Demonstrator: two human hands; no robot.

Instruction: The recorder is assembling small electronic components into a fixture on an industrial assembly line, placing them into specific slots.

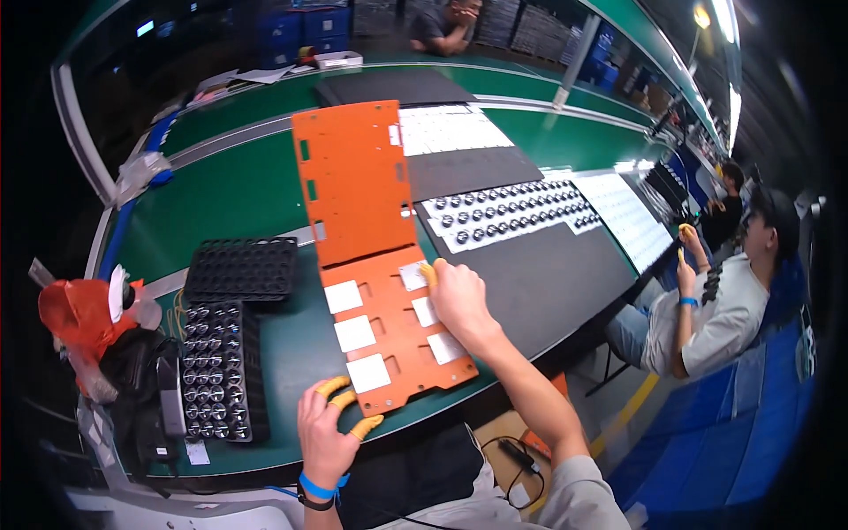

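Note:
An orange hinged fixture (393,322) lies on the bench, its lid (356,185) raised away from me. Several white square plates (355,334) sit in two columns in its base. My right hand (461,300) reaches across the right column, its fingers closed at the far right white plate (412,276); yellow finger cots cover the fingertips, and the hand partly hides the plates below. By the fixture's near left corner is my left hand (327,435), with fingers and thumb apart, also in yellow finger cots. Its fingertips are at the fixture's edge and nothing shows between them.
Left of the fixture stand a black tray of shiny round parts (212,375) and another black tray (240,268). To the right, a white sheet of dark round parts (512,212) rests on a dark board (539,274). A seated co-worker (715,300) is beyond, at right.

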